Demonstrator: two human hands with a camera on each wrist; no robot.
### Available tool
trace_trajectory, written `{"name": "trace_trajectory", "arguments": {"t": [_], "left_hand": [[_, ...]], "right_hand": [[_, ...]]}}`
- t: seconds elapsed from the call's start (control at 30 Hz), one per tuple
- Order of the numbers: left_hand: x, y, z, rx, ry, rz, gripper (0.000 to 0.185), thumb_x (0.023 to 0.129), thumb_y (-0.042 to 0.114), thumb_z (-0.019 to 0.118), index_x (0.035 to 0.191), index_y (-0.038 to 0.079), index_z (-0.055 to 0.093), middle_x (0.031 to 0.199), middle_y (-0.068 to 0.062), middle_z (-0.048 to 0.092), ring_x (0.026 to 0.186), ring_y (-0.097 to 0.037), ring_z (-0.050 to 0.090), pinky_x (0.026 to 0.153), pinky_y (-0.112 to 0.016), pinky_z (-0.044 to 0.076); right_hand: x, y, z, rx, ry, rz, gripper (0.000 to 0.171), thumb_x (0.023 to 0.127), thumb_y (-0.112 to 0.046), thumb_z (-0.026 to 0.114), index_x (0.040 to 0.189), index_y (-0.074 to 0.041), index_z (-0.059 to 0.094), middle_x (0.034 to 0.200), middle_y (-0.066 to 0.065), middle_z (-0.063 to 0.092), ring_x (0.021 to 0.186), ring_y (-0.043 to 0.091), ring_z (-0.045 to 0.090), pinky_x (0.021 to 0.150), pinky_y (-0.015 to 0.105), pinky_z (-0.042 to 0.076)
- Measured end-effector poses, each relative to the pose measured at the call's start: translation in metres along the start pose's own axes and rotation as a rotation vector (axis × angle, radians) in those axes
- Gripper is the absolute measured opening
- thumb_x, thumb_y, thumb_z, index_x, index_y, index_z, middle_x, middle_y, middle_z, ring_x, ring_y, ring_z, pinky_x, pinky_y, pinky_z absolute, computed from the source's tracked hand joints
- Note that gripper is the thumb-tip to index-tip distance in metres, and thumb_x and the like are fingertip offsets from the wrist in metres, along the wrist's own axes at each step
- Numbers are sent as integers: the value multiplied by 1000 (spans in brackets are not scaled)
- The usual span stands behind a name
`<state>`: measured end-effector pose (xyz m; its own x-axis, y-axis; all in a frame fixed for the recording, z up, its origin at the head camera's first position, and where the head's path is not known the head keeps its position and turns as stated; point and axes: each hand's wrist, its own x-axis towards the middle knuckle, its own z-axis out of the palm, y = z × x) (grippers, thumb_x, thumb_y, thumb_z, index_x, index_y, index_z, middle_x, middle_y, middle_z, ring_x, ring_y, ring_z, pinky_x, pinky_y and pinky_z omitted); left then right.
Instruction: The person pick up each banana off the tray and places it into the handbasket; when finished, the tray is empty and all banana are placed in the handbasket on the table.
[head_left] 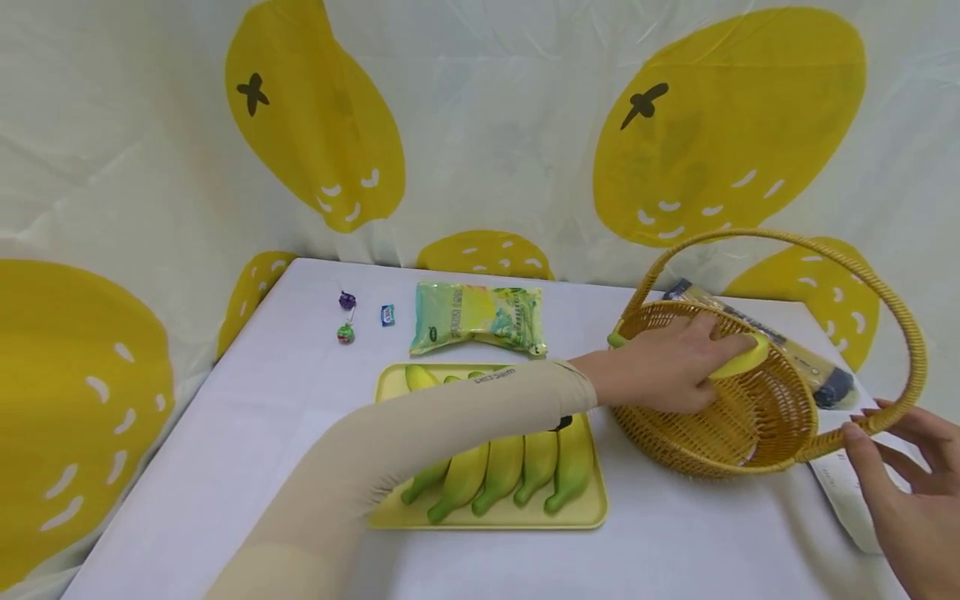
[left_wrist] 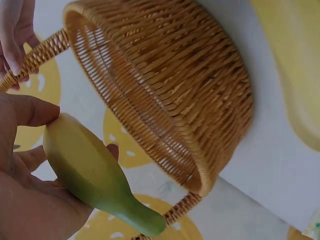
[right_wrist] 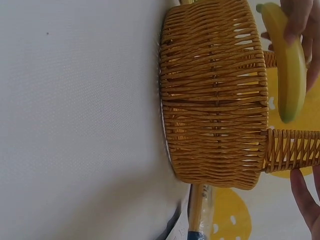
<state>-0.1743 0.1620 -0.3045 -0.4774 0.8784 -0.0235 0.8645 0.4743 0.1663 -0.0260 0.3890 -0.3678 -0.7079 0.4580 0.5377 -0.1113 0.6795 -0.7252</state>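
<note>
My left hand (head_left: 663,367) reaches over the wicker basket (head_left: 806,408) and grips a banana (left_wrist: 90,165) between thumb and fingers. The banana is yellow with a green stem end and is held above the basket's rim. At the right, my right hand (head_left: 911,492) pinches the base of the basket's arched handle (head_left: 911,333), thumb on the near side and fingers behind it. Several more bananas (head_left: 498,475) lie side by side on a yellow tray (head_left: 487,527), partly covered by my left forearm in the head view.
A green and yellow packet (head_left: 480,318) lies behind the tray. Two small wrapped lollipops (head_left: 346,333) and a little blue packet (head_left: 387,315) are at the back left. A long, clear-wrapped package (head_left: 813,367) with dark ends lies behind the basket. A white sheet (head_left: 847,492) lies under my right hand.
</note>
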Motion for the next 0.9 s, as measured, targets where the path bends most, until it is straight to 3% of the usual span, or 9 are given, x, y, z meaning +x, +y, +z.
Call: {"name": "trace_trajectory", "arguments": {"t": [0.13,0.23,0.37,0.57,0.8,0.9], "left_hand": [[26,10,1,-11,-97,-43,72,109,34,50,171,37,11,167,-2,24,127,-12,44,86,-24,46],[41,20,5,-31,-155,-60,74,109,37,52,170,39,10,167,2,23,131,-11,42,95,-24,44],[55,33,14,-59,-220,-90,73,108,40,56,169,42,16,161,9,30,127,-7,42,96,-23,42],[70,50,23,-114,-280,-134,73,107,38,58,168,42,19,157,19,34,132,1,35,100,-21,37],[77,70,37,-29,-308,-158,59,106,41,60,159,41,34,147,19,41,129,-2,36,106,-23,33],[76,73,42,-42,-309,-155,52,105,40,60,153,39,38,137,21,47,129,-2,34,105,-23,30]], "right_hand": [[2,0,-2,8,-6,-31,54,93,14,69,143,-2,59,126,-7,63,115,7,60,89,9,44],[4,0,-3,13,-8,-59,51,91,17,69,139,3,60,126,-7,64,115,7,60,90,9,45],[4,1,-5,38,-14,-78,50,89,20,68,137,9,59,125,-6,65,113,8,61,89,10,46],[4,-1,-3,32,-20,-68,51,90,18,68,139,6,60,123,-8,64,113,8,61,89,9,46],[5,1,-3,31,-7,-77,46,90,18,68,134,8,62,122,-10,64,112,5,61,88,9,46],[5,2,-3,42,0,-74,46,90,18,68,135,9,62,122,-10,64,111,6,62,88,9,46]]}}
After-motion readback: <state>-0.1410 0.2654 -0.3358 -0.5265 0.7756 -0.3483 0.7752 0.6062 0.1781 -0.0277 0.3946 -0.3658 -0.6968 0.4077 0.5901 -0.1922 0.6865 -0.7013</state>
